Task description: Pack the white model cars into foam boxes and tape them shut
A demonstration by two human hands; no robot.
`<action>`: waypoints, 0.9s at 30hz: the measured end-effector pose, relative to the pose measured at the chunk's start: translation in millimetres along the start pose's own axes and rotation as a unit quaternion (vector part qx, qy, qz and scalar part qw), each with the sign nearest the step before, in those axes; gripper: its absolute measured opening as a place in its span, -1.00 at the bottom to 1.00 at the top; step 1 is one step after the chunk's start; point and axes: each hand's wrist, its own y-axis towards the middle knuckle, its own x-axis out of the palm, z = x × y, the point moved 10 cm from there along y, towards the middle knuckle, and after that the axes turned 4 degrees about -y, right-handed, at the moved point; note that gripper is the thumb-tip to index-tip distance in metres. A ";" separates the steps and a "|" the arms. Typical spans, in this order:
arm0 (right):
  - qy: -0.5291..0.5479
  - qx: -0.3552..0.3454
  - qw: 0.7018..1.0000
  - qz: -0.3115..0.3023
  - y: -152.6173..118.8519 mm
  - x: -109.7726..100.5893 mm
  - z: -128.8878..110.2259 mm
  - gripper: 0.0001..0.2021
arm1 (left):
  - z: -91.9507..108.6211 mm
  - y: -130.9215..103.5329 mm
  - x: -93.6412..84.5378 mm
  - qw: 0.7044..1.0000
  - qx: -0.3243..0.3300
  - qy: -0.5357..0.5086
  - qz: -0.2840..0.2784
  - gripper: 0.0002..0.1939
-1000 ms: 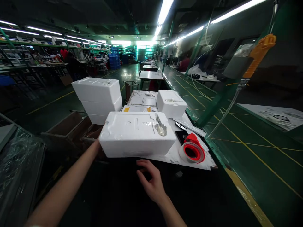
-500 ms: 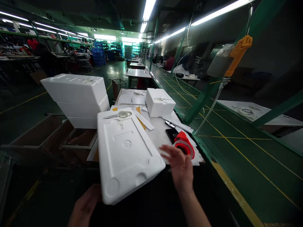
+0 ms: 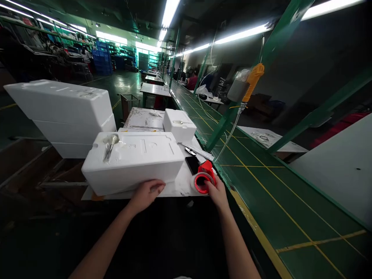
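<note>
A white foam box (image 3: 136, 157) lies lengthwise on the near end of the table, with a spoon-like shiny metal piece (image 3: 111, 147) at its top left. My left hand (image 3: 147, 195) is at the box's lower front edge, fingers loosely bent and thumb apart, gripping nothing. Right of the box, my right hand (image 3: 216, 193) grips a red tape dispenser (image 3: 205, 167) at its roll, with the thumb by the roll's core. Part of the right fingers is hidden behind the dispenser. A dark phone (image 3: 192, 164) lies just behind it.
Stacked white foam boxes (image 3: 66, 116) stand at the left. A smaller foam box (image 3: 179, 126) sits farther back, near a utility knife (image 3: 190, 151) and a paper strip (image 3: 200, 150). An orange-handled tool (image 3: 252, 82) hangs over the green conveyor (image 3: 261, 182) at right.
The foam box, earlier tilted toward me, now rests turned sideways on the table. My left hand has moved up to its front. My right hand, earlier open, has closed on the tape dispenser.
</note>
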 end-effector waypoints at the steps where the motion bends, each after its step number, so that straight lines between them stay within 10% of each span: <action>1: 0.009 0.003 1.000 0.004 -10.2 -1.4 -2.2 -0.52 | -0.3 5.4 0.2 1.000 -0.003 -0.009 0.003 -0.65; 6: 0.028 -0.068 0.997 0.009 -66.3 -15.5 -56.0 -0.37 | -4.0 -5.7 10.4 0.995 -0.023 -0.090 0.022 -0.52; 13: -0.090 -0.350 0.907 -0.218 -124.8 33.2 -176.2 -0.25 | -10.7 -65.2 44.3 0.901 -0.106 -0.420 -0.006 -0.58; 20: -0.146 -0.438 0.816 -0.347 -146.9 70.2 -205.4 -0.26 | -52.1 -104.2 19.1 0.847 -0.193 -0.484 0.106 -0.56; 27: -0.112 -0.526 0.765 -0.355 -161.9 63.9 -231.3 -0.45 | -35.6 -135.5 5.7 0.889 -0.158 -0.416 0.108 -0.57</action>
